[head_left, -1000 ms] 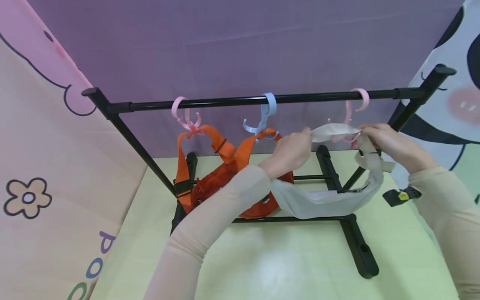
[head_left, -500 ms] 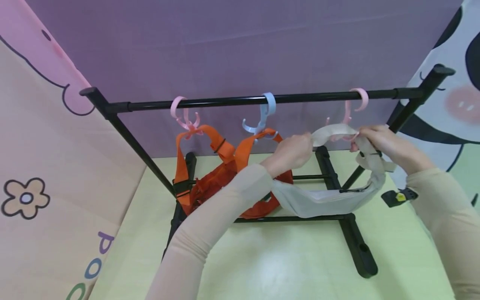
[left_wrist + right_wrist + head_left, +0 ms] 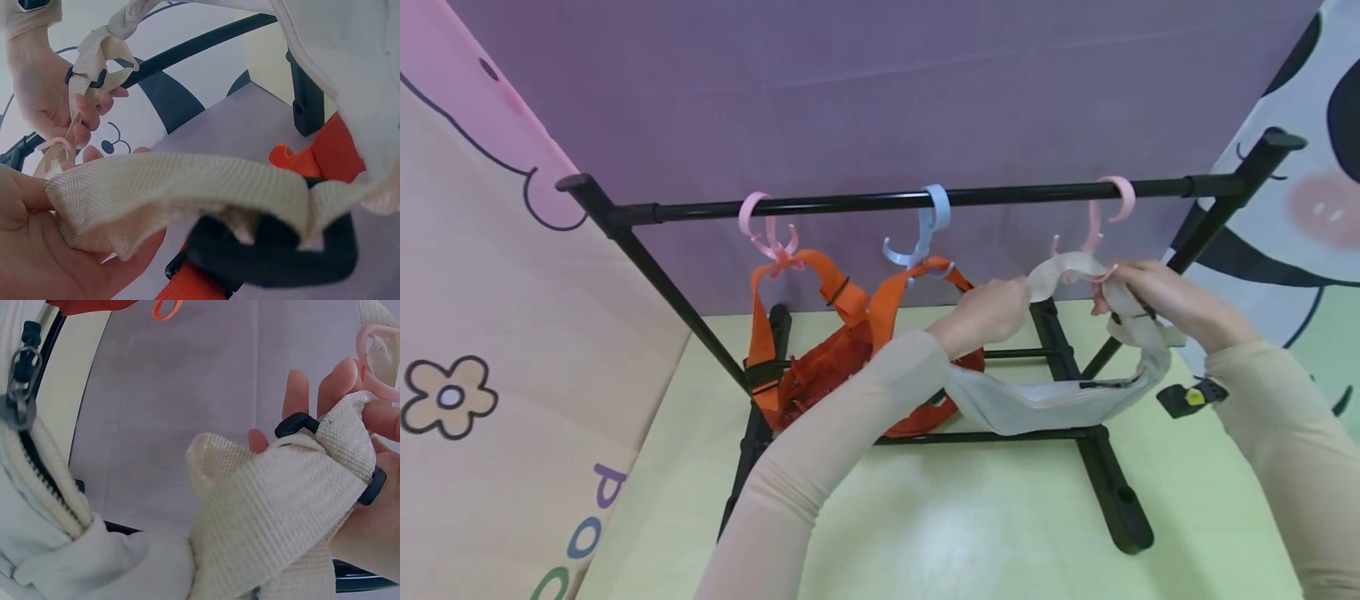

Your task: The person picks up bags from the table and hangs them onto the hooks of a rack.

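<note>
A white waist bag (image 3: 1052, 407) with a zip hangs from its cream webbing strap below the rack's bar. My left hand (image 3: 988, 315) grips the strap near a black buckle (image 3: 275, 250), with the webbing between thumb and fingers in the left wrist view. Near the right-hand pink hook (image 3: 1093, 225), my right hand (image 3: 1176, 296) holds the strap beside a black slider (image 3: 297, 424). Between the hands the strap (image 3: 1071, 265) arches at the hook's lower prongs. Whether it rests on them is hard to tell.
A black rack with a top bar (image 3: 850, 202) stands on a pale green surface (image 3: 940, 517). An orange waist bag (image 3: 827, 375) hangs from the left pink hook (image 3: 778, 250) and blue hook (image 3: 925, 233). A purple backdrop (image 3: 880, 100) is behind.
Both hands have come down slightly and nearer each other, the right shifting left and the left shifting right. The strap between them has gone from nearly straight to a slack arch.
</note>
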The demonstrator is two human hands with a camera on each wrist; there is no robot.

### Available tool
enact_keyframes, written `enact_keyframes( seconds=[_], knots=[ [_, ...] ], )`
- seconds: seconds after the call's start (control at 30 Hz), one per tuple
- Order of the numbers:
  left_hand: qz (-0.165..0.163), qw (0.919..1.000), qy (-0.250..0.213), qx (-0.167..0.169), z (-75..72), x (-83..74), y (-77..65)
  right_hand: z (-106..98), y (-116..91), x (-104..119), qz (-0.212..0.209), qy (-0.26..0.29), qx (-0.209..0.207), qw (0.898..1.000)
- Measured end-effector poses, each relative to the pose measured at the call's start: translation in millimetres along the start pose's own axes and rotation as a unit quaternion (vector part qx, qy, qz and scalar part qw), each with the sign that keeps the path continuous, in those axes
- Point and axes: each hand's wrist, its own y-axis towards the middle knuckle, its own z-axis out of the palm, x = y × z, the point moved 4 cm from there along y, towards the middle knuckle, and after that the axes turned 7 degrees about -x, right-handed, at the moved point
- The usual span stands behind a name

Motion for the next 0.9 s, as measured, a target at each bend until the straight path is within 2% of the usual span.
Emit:
enact_keyframes(
  seconds=[0.2,0.37,0.6,0.8,0.9],
  knots=[
    [0.005,0.9993,-0.035,0.009,3.3,0.6,2.1,1,0,1,-0.006,-0.004,-0.007,1.000],
    [0.003,0.9983,-0.057,-0.008,4.1,4.1,1.7,3,-2,4,-0.020,-0.007,-0.024,0.999],
    [0.025,0.9940,-0.097,-0.044,1.2,9.3,-1.7,-1,-2,5,-0.038,-0.056,-0.079,0.995],
    [0.028,0.9914,-0.091,-0.090,-2.5,12.7,-5.0,-4,-2,7,-0.057,-0.096,-0.120,0.986],
    [0.030,0.9878,-0.109,-0.108,-3.4,14.3,-6.5,-4,-3,9,-0.077,-0.104,-0.134,0.982]
  ],
)
